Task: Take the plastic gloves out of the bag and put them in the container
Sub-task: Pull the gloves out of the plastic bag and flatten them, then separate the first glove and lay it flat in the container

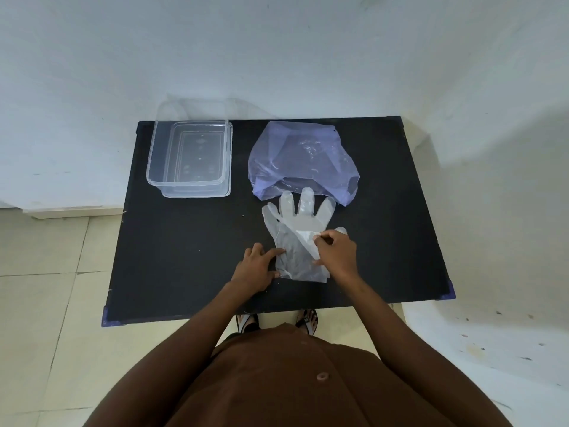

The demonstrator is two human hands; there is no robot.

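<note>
gloves (pixel 294 238) lie flat on the dark bench (pixel 184 241) in front of you, out of the bag: thin, clear, milky plastic, stacked one over another a little askew, so two sets of fingers fan out toward the far side. their fingertips reach up to the near edge of the bag (pixel 303 161), and one or two may touch it. the cuffs point toward you and look creased.

your left hand (pixel 257 268) rests on the bench at the left edge of the cuffs, fingers spread and pressing flat on the plastic, not closed on anything. your right hand (pixel 337 252) sits over the right side of the stack; its grip is nearly closed, thumb and fingers pinching a fold of the top glove that has lifted off the sheet below.

the bag is pale violet, see-through and slumped, its mouth facing you; there seems to be more clear plastic inside, though you cannot tell what. the container (pixel 191 158) is a clear rectangular tub, standing at the far left corner of the bench, well apart from the gloves. bare bench lies between the gloves and the tub.
</note>
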